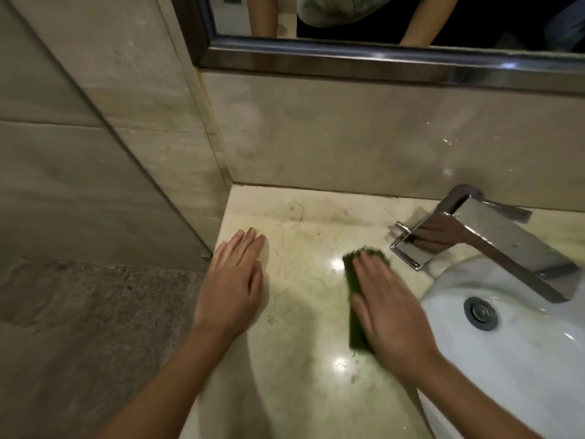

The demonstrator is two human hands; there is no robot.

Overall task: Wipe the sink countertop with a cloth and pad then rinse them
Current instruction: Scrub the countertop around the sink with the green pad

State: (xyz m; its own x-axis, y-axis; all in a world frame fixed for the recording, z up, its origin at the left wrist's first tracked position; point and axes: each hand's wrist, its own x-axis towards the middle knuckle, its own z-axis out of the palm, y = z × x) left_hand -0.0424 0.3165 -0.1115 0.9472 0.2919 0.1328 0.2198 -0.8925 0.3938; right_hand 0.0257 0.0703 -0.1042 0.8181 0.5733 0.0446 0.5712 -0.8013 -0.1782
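Note:
A green scouring pad (354, 294) lies flat on the beige marble countertop (304, 236), just left of the white sink basin (512, 350). My right hand (389, 308) presses down on the pad with straight fingers and covers most of it; only the pad's left edge and far tip show. My left hand (232, 280) rests flat on the countertop near its left edge, fingers straight, holding nothing. No cloth is in view.
A chrome faucet (493, 239) stands at the back right and reaches over the basin, whose drain (481, 313) is visible. A marble wall rises at the back with a framed mirror (380, 61) above it. Left of the counter is a wall panel and the floor.

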